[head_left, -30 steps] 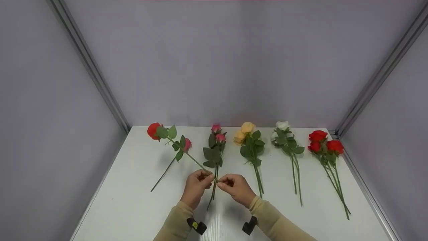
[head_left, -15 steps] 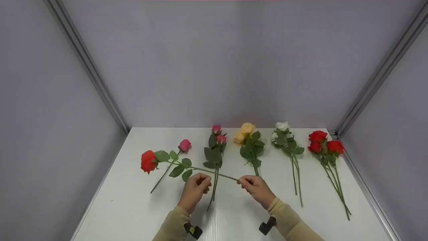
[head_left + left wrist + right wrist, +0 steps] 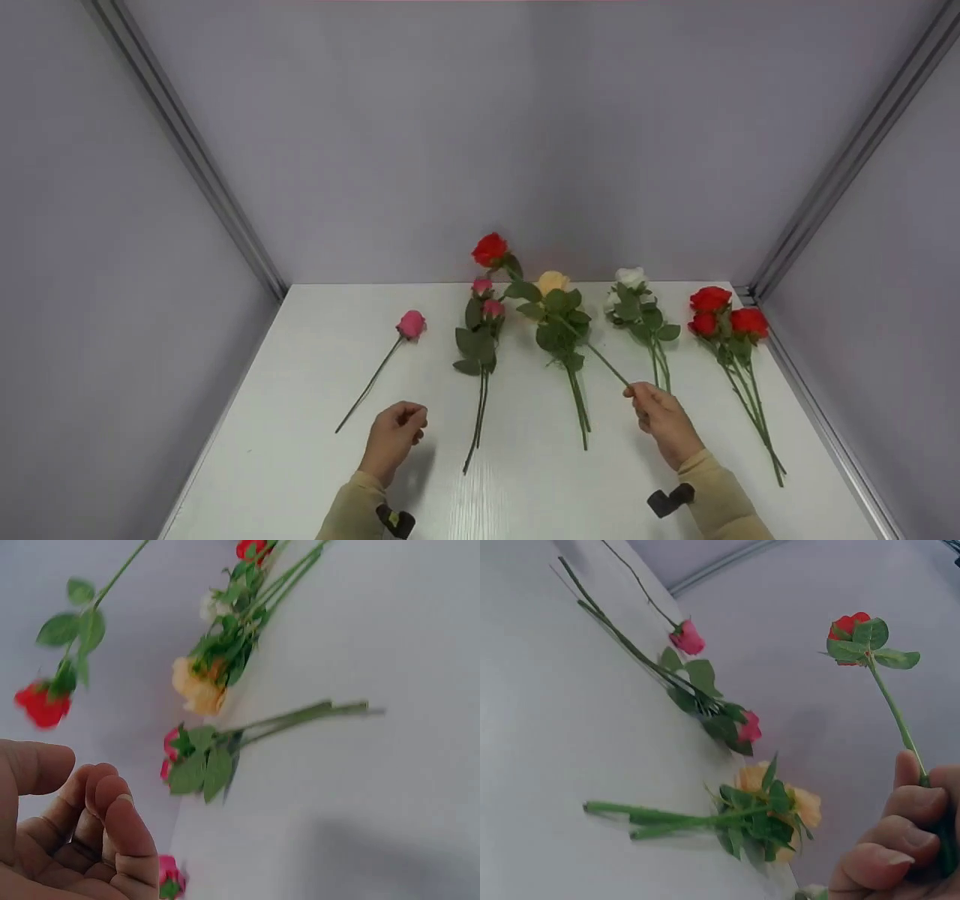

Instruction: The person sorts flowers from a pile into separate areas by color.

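A red rose (image 3: 490, 250) with a long green stem is held up by my right hand (image 3: 664, 424), which grips the stem near its lower end. Its bloom points to the back left, and its leaves overlap the yellow roses (image 3: 554, 282) in the head view. In the right wrist view the fingers (image 3: 907, 840) curl round the stem. My left hand (image 3: 395, 435) holds nothing; in the left wrist view its fingers (image 3: 127, 829) hang loosely curled, apart from the thumb. A single pink rose (image 3: 410, 324) lies beyond the left hand.
Bunches lie in a row on the white table (image 3: 300, 480): pink roses (image 3: 480, 341), the yellow ones, white roses (image 3: 631, 279) and red roses (image 3: 731, 315) at far right. Grey walls (image 3: 420, 142) stand at the back and both sides.
The red rose passed from my left hand to my right, then swung from the left side up to the back middle. My right hand moved right; the left let go and drew back left.
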`<state>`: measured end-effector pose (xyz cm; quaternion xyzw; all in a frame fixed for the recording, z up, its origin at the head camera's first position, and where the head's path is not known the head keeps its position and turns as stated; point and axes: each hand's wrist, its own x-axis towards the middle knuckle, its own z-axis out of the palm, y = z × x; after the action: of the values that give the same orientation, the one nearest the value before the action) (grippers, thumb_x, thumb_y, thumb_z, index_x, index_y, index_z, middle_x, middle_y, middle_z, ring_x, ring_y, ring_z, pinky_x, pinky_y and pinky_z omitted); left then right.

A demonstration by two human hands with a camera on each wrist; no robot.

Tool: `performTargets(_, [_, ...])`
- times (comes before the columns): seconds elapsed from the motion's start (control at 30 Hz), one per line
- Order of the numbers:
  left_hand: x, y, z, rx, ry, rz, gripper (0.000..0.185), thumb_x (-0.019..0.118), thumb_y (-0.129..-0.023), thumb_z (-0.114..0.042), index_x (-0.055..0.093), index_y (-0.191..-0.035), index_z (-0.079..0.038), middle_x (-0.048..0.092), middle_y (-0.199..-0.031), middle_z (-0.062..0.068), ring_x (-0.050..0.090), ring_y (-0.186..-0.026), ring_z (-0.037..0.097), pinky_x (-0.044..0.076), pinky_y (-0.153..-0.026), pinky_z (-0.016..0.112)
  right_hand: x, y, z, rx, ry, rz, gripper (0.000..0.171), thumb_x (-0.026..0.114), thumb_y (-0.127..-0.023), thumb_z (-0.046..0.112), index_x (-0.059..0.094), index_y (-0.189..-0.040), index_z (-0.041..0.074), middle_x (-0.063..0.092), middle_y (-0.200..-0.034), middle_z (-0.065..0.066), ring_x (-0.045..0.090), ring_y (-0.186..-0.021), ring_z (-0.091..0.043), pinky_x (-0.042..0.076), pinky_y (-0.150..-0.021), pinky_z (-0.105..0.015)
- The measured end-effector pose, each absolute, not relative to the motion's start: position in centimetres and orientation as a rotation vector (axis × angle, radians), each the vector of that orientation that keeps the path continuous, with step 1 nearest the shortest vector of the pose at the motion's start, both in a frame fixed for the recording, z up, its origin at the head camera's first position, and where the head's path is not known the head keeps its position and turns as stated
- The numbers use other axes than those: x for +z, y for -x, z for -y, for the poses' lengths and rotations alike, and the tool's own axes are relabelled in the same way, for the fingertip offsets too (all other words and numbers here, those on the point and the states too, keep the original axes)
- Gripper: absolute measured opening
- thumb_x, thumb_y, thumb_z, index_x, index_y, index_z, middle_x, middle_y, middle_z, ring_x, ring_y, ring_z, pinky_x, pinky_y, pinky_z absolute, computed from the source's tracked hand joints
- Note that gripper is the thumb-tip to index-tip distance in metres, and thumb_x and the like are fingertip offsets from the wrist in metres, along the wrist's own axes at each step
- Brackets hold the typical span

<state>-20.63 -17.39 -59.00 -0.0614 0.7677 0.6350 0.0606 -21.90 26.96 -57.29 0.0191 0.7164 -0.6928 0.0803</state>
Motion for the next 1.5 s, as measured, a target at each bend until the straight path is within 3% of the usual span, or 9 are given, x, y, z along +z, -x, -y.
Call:
performTargets(0.23, [-60.0, 21.2, 19.8, 1.797, 0.301, -2.548, 0.015, 0.059, -0.096, -0.017, 0.064, -0.099, -0.003, 0.061, -0.088, 0.011, 0.056, -0.078, 0.019, 0.048, -0.068, 0.032, -56.9, 21.7, -31.0, -2.111, -0.11, -2.279, 0.048, 0.039, -0.102, 0.042, 0.051, -0.114, -0.003, 0.032, -0.075, 0.0, 0.031, -0.064, -0.011, 0.03, -0.058, -0.025])
performTargets(0.43, [-60.7, 21.8, 21.6, 1.545, 0.347, -2.834, 0.013, 0.062, -0.094, -0.015, 0.066, -0.099, -0.004, 0.058, -0.083, 0.003, 0.051, -0.076, 0.017, 0.042, -0.066, 0.03, -56.6, 21.6, -34.0, -2.204, -0.16, -2.316, 0.043, 0.041, -0.101, 0.04, 0.052, -0.115, 0.0, 0.033, -0.077, 0.003, 0.029, -0.062, -0.007, 0.029, -0.057, -0.024])
performTargets(0.63, [-61.5, 23.2, 23.8, 1.449, 0.4, -2.956, 0.022, 0.06, -0.092, -0.013, 0.064, -0.108, 0.001, 0.061, -0.089, 0.008, 0.054, -0.081, 0.022, 0.044, -0.072, 0.036, -56.6, 21.0, -36.6, -2.295, -0.268, -2.321, 0.035, 0.043, -0.101, 0.036, 0.052, -0.112, 0.004, 0.031, -0.074, 0.003, 0.028, -0.062, -0.007, 0.027, -0.057, -0.026])
performTargets(0.8, [-62.8, 24.1, 25.9, 1.355, 0.486, -2.981, 0.029, 0.059, -0.092, -0.012, 0.06, -0.116, 0.004, 0.061, -0.106, 0.019, 0.056, -0.1, 0.033, 0.045, -0.085, 0.046, -56.8, 20.5, -38.7, -2.345, -0.353, -2.303, 0.031, 0.045, -0.1, 0.036, 0.05, -0.104, 0.006, 0.039, -0.083, 0.004, 0.03, -0.066, -0.009, 0.03, -0.061, -0.024])
performTargets(1.0, [-64.0, 24.7, 27.2, 1.253, 0.581, -2.97, 0.035, 0.058, -0.092, -0.015, 0.058, -0.122, 0.004, 0.057, -0.115, 0.024, 0.052, -0.109, 0.039, 0.043, -0.089, 0.052, -56.9, 19.8, -40.7, -2.437, -0.456, -2.268, 0.032, 0.047, -0.1, 0.034, 0.052, -0.115, 0.006, 0.034, -0.068, 0.005, 0.029, -0.059, -0.008, 0.028, -0.056, -0.026])
performTargets(1.17, [-64.7, 24.8, 27.5, 1.294, 0.648, -2.88, 0.038, 0.058, -0.094, -0.021, 0.057, -0.125, 0.001, 0.056, -0.119, 0.021, 0.052, -0.113, 0.038, 0.043, -0.093, 0.051, -57.2, 19.4, -41.9, -2.486, -0.63, -2.223, 0.028, 0.049, -0.099, 0.034, 0.056, -0.112, 0.011, 0.032, -0.064, 0.006, 0.026, -0.055, -0.008, 0.025, -0.054, -0.029])
performTargets(1.5, [-67.3, 25.4, 27.9, 1.242, 0.587, -2.927, 0.038, 0.065, -0.09, -0.023, 0.06, -0.12, 0.0, 0.059, -0.107, 0.017, 0.053, -0.102, 0.034, 0.043, -0.087, 0.049, -58.0, 18.5, -43.8, -2.414, -0.929, -2.215, 0.021, 0.046, -0.1, 0.032, 0.059, -0.106, 0.016, 0.036, -0.072, 0.006, 0.031, -0.061, -0.006, 0.031, -0.054, -0.022])
